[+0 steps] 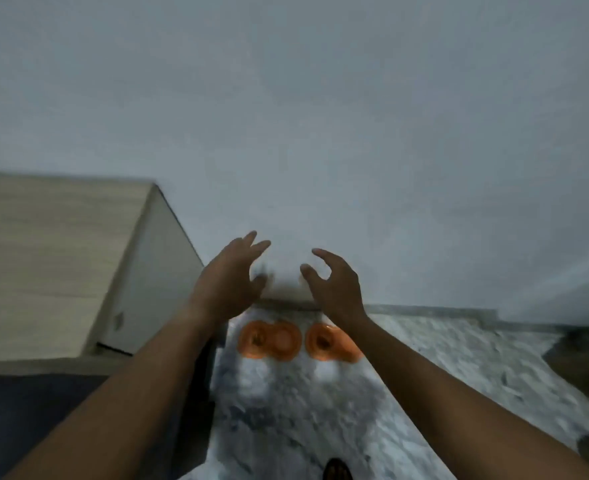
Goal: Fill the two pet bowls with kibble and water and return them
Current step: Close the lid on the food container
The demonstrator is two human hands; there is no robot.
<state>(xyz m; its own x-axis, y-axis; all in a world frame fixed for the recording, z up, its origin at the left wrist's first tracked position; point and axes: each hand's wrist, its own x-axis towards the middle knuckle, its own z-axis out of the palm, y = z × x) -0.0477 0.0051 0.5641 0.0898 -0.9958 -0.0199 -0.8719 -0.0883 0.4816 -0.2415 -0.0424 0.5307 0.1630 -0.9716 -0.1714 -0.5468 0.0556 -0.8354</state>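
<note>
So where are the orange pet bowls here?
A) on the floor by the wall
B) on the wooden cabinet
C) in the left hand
A: the orange pet bowls sit on the floor beside the wall; the left hand and right hand hold nothing.

Holding out left hand (229, 282) and right hand (334, 289), fingers spread, gripping nothing, above two orange bowls (269, 340) side by side on speckled floor (424, 375) at six o'clock; wooden cabinet (54, 258) at nine o'clock.

On the floor (303, 410), at the foot of the far wall (320, 133), the left bowl (269, 339) lies just beside the right bowl (322, 341). A cabinet (61, 254) stands left of them. My left hand (230, 282) and right hand (334, 285) hover above them, apart.
</note>
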